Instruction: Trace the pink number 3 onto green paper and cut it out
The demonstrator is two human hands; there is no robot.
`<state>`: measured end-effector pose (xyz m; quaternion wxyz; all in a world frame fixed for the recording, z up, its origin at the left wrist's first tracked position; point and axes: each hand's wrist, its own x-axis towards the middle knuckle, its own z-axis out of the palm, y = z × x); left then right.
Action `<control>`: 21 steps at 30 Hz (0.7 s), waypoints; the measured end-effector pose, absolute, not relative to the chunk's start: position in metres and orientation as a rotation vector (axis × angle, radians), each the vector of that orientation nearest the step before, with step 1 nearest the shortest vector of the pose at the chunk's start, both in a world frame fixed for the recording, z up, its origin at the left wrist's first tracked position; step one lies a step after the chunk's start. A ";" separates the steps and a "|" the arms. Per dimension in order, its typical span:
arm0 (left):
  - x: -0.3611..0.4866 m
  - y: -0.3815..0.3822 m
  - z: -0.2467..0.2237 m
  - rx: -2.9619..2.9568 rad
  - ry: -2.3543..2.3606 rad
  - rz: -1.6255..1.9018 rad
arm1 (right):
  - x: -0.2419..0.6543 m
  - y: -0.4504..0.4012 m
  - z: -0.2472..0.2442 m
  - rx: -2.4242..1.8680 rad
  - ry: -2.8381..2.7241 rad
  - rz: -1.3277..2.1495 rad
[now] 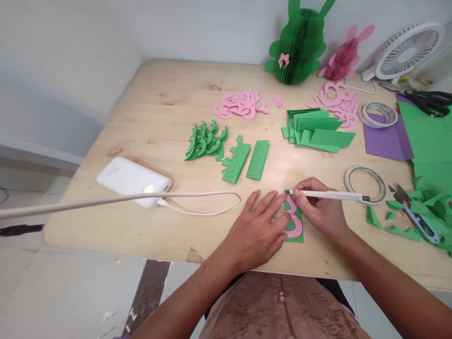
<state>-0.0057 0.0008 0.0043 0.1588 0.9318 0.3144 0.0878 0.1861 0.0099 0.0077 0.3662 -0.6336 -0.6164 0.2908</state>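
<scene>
In the head view, a pale wall stands behind a light wooden bench with scattered marks on its surface. Near the front edge lies a green paper strip, a pink cut-out on top of it. The left hand lies flat across their left side, fingers extended and slightly parted, grasping nothing. The right hand is closed in a pinch on a white pen, its tip at the strip's far end. Blue-handled snips lie beside green scraps; a white power bank lies at left.
</scene>
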 end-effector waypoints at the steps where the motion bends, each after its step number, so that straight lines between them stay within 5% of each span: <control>1: -0.006 0.001 0.005 2.663 0.899 0.249 | 0.186 0.010 0.007 -1.628 -1.588 0.745; 21: -0.005 0.001 0.006 2.666 0.903 0.246 | 0.186 0.011 0.012 -1.644 -1.534 0.745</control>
